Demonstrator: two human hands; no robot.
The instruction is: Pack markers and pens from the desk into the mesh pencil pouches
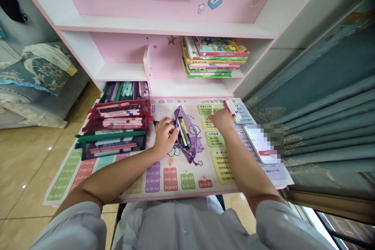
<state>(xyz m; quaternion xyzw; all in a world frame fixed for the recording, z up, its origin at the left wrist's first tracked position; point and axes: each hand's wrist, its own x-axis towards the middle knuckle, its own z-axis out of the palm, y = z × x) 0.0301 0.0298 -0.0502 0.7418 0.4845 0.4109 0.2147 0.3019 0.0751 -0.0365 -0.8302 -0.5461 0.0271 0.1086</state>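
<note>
A purple zip pencil pouch point(191, 149) lies on the desk in front of me with its mouth spread apart. Several pens and markers point(184, 133) are inside, some dark, one yellow. My left hand point(166, 136) grips the pouch's left edge between thumb and fingers. To the right of the pouch, my right hand point(222, 120) is closed at the fingertips around a slim white marker point(212, 109) that sticks up past them. Just beyond that hand, several white markers with pink and purple parts point(233, 110) lie side by side; the wrist is close to them.
Red, green and dark mesh pouches of markers point(118, 121) are stacked on the desk's left. A phone point(258, 144) lies at the right edge. Books point(215, 58) are piled on the pink shelf point(164, 88) behind. A printed times-table mat point(187, 187) covers the desktop.
</note>
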